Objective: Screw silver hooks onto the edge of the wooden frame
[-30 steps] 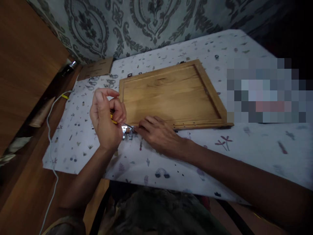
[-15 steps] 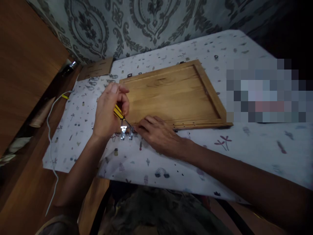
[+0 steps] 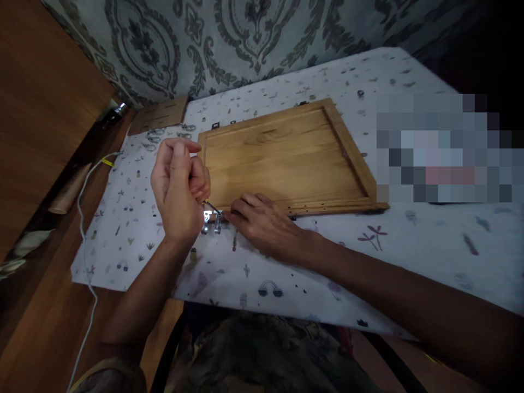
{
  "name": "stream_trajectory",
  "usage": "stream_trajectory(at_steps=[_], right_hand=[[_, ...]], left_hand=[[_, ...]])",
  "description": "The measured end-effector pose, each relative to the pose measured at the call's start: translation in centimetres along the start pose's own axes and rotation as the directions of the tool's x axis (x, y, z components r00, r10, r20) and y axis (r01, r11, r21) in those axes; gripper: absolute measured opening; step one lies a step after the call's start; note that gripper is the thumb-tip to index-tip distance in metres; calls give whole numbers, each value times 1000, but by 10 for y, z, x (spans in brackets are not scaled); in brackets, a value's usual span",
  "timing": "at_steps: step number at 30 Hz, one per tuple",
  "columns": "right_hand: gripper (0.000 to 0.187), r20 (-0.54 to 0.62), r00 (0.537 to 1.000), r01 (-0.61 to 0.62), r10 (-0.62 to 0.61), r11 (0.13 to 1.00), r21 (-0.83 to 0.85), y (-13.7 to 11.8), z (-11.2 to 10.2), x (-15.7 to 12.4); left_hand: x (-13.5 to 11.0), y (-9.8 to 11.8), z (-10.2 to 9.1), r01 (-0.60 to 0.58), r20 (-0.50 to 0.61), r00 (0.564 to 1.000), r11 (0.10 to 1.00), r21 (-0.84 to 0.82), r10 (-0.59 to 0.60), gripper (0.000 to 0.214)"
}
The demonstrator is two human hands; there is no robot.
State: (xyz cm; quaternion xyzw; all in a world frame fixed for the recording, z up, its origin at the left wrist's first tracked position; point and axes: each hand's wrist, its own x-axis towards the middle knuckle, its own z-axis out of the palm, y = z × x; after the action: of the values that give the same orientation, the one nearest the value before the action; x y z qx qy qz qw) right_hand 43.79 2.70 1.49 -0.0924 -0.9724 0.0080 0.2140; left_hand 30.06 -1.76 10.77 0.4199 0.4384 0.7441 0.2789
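Note:
My left hand is closed around a screwdriver; its yellow handle is mostly hidden in the fist. The dark shaft slants down to the right, its tip at a shiny metal bracket on the near edge of the framed wooden panel. A second metal bracket sits just left of it. Beside the tip, my right hand rests along the panel's near edge, its fingertips pinched together against the bracket. What lies between those fingertips is hidden.
The panel lies on a table with a white patterned cloth. Several metal pieces lie at the back left near a cardboard piece. A white cable hangs by the left edge. A blurred-out area covers the right.
My left hand has rolled over with the screwdriver, turning its thumb side toward me and covering more of the yellow handle. The right hand and panel stay nearly in place.

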Motion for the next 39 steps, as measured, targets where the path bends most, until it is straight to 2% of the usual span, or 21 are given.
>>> stream_trajectory(at_steps=[7,11,22,28,31,39], right_hand=[[21,-3,1000,1,-1,1000,18,0,1,0],[21,-1,1000,5,-5,1000,19,1,1,0],[19,-14,1000,11,-12,1000,-14,0,-3,0],[21,-48,999,18,-19,1000,-18,1,3,0],[22,-57,998,20,-21,1000,-21,1,4,-1],[19,-39,999,21,-22,999,-25,1,0,0]], left_hand=[[10,-3,-10,15,125,992,1000,2,-15,26],[10,-4,-11,3,153,988,1000,7,-4,27],[-1,3,-4,-64,118,991,998,7,63,22],[19,8,-6,103,163,982,994,-23,-98,24],[19,14,-8,146,140,979,989,6,-145,25],[1,20,-14,49,107,993,999,14,-50,24]])
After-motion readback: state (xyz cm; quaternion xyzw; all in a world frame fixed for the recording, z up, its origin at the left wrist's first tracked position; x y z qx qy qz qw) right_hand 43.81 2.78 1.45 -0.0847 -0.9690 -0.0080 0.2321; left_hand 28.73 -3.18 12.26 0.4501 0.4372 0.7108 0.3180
